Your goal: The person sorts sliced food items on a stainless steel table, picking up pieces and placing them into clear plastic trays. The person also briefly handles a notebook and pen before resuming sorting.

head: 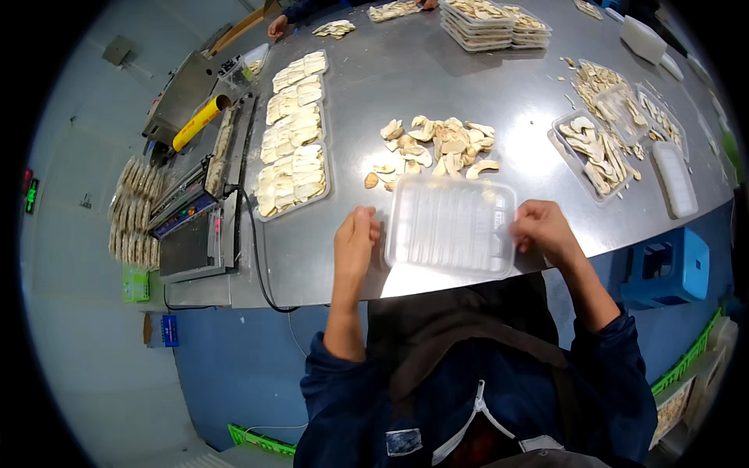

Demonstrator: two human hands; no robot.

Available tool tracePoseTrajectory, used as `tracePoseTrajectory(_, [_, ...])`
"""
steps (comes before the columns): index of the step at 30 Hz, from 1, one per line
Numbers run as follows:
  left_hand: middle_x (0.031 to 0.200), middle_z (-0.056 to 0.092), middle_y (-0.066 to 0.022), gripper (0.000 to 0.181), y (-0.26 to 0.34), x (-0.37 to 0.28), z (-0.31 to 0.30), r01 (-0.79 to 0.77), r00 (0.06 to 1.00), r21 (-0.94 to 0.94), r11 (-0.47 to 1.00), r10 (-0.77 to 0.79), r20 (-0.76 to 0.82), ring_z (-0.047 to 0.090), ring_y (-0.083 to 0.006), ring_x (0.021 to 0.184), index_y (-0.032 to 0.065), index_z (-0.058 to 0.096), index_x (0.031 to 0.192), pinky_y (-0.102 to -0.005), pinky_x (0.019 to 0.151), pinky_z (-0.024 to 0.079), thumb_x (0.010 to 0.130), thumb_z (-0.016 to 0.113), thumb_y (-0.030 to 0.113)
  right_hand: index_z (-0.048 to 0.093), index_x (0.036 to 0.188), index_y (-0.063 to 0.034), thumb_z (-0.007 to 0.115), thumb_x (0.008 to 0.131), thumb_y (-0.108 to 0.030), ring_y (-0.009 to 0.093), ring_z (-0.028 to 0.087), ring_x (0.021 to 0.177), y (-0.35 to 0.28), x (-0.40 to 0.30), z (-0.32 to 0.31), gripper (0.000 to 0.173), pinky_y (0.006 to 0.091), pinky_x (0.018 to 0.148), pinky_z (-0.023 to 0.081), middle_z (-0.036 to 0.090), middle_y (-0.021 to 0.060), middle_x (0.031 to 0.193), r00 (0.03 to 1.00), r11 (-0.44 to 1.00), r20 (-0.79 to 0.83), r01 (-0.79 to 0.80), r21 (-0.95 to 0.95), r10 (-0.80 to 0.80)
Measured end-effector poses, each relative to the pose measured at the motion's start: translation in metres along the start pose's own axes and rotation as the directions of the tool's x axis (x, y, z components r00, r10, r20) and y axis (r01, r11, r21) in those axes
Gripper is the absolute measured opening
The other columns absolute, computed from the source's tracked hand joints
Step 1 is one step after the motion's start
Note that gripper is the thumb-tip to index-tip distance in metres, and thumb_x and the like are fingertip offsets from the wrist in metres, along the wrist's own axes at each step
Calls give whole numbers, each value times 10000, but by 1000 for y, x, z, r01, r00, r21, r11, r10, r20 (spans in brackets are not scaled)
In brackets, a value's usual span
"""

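Observation:
A clear plastic tray (pixel 450 228) with a ribbed bottom lies before me at the table's front edge, with no slices in it. Just off its left rim is my left hand (pixel 356 240), fingers curled together and nothing seen in them. My right hand (pixel 543 229) is at the tray's right rim, its curled fingertips meeting or overlapping the edge; whether they grip it is unclear. Beyond the tray spreads a loose pile of pale dried slices (pixel 453 143), apparently mushroom.
Filled trays (pixel 292 131) form a row at left, beside a sealing machine (pixel 193 216) with a black cable (pixel 251 216). At right are a tray of slices (pixel 594 152) and a white plastic container (pixel 674 178). Stacked trays (pixel 477 26) and another person's hand (pixel 277 27) are farther back.

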State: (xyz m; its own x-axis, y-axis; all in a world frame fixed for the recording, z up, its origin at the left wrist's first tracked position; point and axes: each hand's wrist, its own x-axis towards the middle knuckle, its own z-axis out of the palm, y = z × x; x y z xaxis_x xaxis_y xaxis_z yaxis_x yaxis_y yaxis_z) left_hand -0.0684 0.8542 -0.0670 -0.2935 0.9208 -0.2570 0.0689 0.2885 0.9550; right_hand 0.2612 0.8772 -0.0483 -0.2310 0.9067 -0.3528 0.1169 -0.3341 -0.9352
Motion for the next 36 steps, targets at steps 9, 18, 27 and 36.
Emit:
tracePoseTrajectory(9, [753,618,-60,346,-21,-52,-10,-135,983,185,974,108,149,556,-99,669,-62,596,1109,-247,630,469,854,649,166,635,683,2,663,776,-352,300,615,624,-34,53,18,367,384,636,492,626,160,652,975,456,-66,40,-889,-214])
tracePoseTrajectory(18, [775,603,-34,342,-18,-34,4,-174,972,187,967,138,188,554,-74,669,-98,553,1138,-212,604,446,882,621,119,672,739,27,676,685,-205,176,583,581,-28,68,10,239,307,602,480,627,107,635,991,729,-103,-8,-685,-85])
tracePoseTrajectory(27, [738,594,-29,311,-29,-37,22,-182,962,95,979,157,224,542,-65,602,-73,564,1123,-215,529,438,875,630,102,671,738,26,694,717,-193,181,573,625,-66,67,83,221,327,603,461,628,107,655,915,684,392,349,-641,-100])
tracePoseTrajectory(36, [903,569,-100,481,-2,-51,34,-257,966,339,905,228,125,589,-153,673,-52,521,1198,-280,607,484,804,699,159,694,872,-28,685,721,-162,298,642,698,-40,121,87,202,376,658,503,665,141,745,808,186,402,515,-837,-430])
